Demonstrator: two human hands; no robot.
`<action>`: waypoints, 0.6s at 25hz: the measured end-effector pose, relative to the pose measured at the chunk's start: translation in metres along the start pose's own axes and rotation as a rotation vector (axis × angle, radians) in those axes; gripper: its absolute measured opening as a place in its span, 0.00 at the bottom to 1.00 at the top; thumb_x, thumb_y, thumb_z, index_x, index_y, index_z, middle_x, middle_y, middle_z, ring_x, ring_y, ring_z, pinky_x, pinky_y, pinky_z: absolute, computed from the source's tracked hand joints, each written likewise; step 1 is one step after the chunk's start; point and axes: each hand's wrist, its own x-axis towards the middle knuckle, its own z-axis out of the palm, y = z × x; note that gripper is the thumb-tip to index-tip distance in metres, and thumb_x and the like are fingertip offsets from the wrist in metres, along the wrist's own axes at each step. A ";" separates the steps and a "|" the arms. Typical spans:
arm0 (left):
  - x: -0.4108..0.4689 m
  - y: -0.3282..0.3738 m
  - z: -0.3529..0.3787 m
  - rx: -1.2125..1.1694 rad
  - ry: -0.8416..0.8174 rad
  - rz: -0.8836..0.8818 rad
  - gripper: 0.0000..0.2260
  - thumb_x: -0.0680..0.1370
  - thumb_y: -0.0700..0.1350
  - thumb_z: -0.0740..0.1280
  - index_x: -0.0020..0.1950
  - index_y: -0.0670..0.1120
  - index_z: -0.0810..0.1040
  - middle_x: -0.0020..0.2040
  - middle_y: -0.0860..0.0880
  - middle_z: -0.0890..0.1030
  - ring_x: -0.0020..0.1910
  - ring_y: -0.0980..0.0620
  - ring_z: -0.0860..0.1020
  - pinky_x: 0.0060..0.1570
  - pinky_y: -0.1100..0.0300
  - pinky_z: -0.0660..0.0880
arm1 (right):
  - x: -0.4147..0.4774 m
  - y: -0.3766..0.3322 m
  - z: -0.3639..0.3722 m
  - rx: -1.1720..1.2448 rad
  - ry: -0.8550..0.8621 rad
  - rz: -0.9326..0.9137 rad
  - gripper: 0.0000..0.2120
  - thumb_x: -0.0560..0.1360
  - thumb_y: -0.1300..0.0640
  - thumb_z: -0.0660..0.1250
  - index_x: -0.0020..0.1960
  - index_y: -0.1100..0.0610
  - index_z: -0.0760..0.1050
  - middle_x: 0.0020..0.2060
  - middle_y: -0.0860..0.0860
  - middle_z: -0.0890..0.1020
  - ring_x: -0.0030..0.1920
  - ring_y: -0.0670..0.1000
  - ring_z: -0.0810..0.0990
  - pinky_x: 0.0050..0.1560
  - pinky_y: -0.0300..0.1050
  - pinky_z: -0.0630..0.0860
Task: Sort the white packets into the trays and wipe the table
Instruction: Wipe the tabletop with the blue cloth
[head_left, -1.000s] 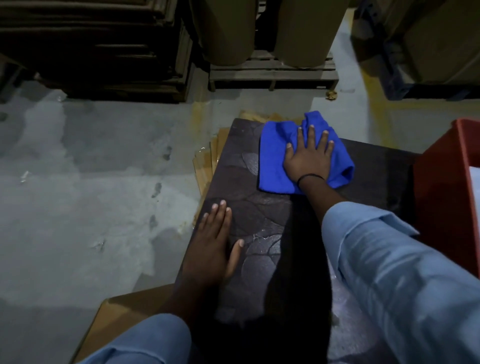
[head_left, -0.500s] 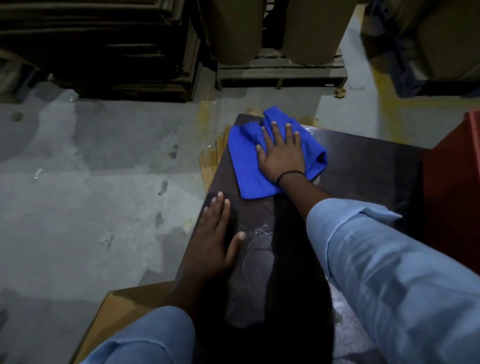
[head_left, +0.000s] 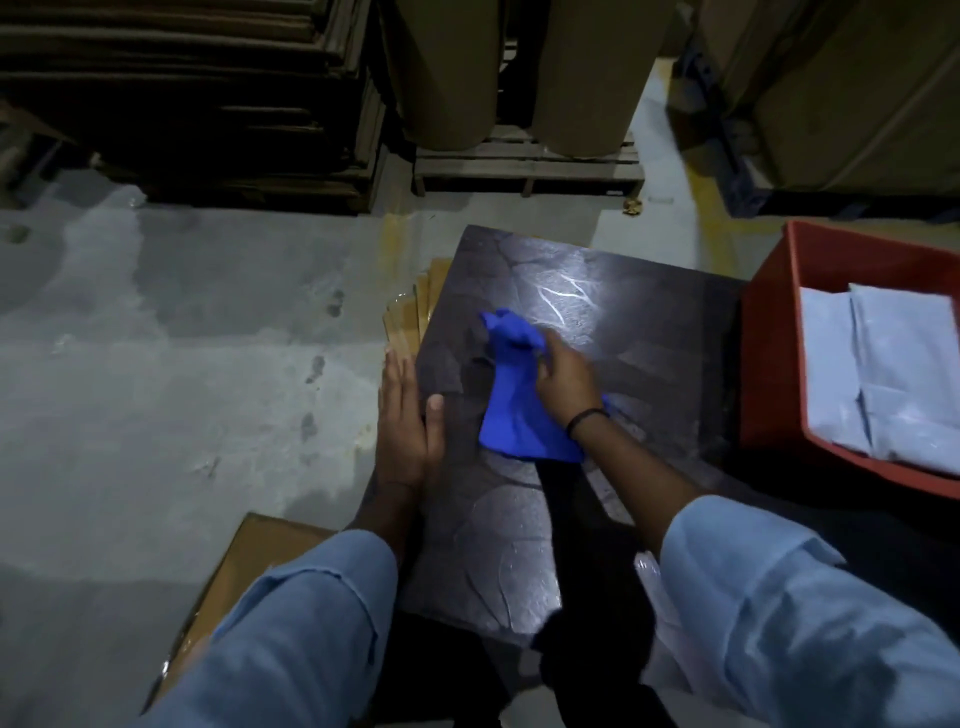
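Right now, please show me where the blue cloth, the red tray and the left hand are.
blue cloth (head_left: 511, 423): head view, on its lower bunched part.
red tray (head_left: 769, 353): head view, on its left outer wall.
left hand (head_left: 405, 415): head view, on the back of the hand.

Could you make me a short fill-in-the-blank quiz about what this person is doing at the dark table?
1. The right hand grips a cloth coloured ____.
2. The left hand lies flat at the table's ____ edge.
3. The white packets lie inside a ____ tray.

Missing words: blue; left; red
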 end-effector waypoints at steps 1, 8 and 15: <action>-0.007 0.004 -0.006 -0.031 0.032 -0.034 0.29 0.86 0.56 0.50 0.82 0.41 0.55 0.84 0.46 0.50 0.83 0.48 0.50 0.78 0.41 0.57 | -0.004 -0.006 -0.014 0.166 0.088 0.092 0.14 0.80 0.64 0.60 0.64 0.62 0.75 0.57 0.59 0.82 0.56 0.58 0.80 0.56 0.49 0.74; -0.031 0.015 -0.031 0.136 -0.138 0.079 0.29 0.85 0.56 0.52 0.83 0.44 0.55 0.84 0.45 0.50 0.83 0.50 0.49 0.81 0.51 0.49 | -0.056 0.011 -0.041 -0.339 -0.072 0.099 0.29 0.79 0.58 0.62 0.78 0.60 0.58 0.75 0.63 0.65 0.74 0.63 0.65 0.72 0.51 0.63; -0.068 -0.010 -0.026 0.242 -0.231 0.080 0.30 0.84 0.57 0.49 0.81 0.40 0.59 0.83 0.42 0.54 0.82 0.47 0.51 0.80 0.49 0.51 | -0.115 0.013 0.041 -0.572 -0.269 -0.095 0.42 0.75 0.29 0.41 0.82 0.50 0.46 0.80 0.55 0.42 0.80 0.61 0.38 0.78 0.61 0.39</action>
